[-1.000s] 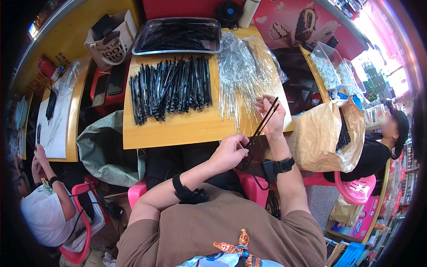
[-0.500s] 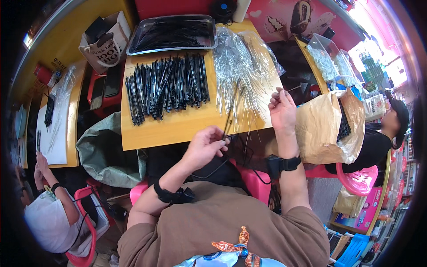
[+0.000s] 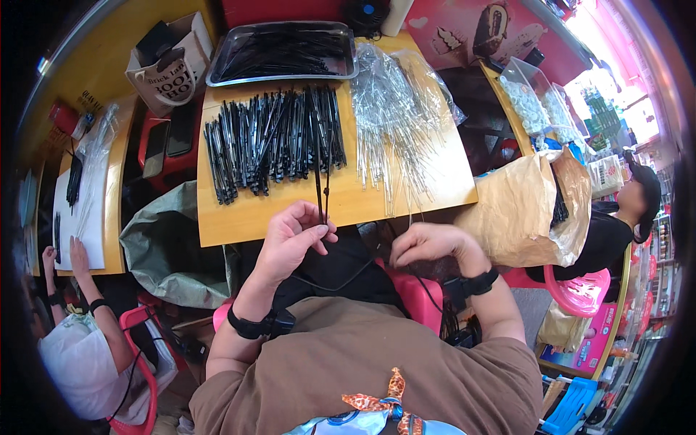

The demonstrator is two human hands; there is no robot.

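My left hand (image 3: 296,238) is closed just off the table's front edge, with thumb and fingers pinching two thin black strips (image 3: 319,196). They stand nearly upright and look like cable ties; one has a small knob partway along. To the right, my right hand (image 3: 429,243) is bent downward with its fingers closed, and whatever they hold is hidden. Beyond the left hand, a wide row of similar black strips (image 3: 272,141) lies across the wooden table (image 3: 239,226). Right of that row, many thin silver wires (image 3: 388,156) spill from a clear plastic bag (image 3: 380,83).
A metal tray (image 3: 217,81) of black strips stands at the back. On the right is an open brown paper bag (image 3: 515,210); on the left, a grey-green sack (image 3: 163,243). A co-worker's hands (image 3: 78,255) work at the left table. Another person (image 3: 605,228) sits far right.
My left hand has shifted left, and its strips now stand more upright. My right hand, which held a thin stick out over the table's right edge, has come down and left toward my lap.
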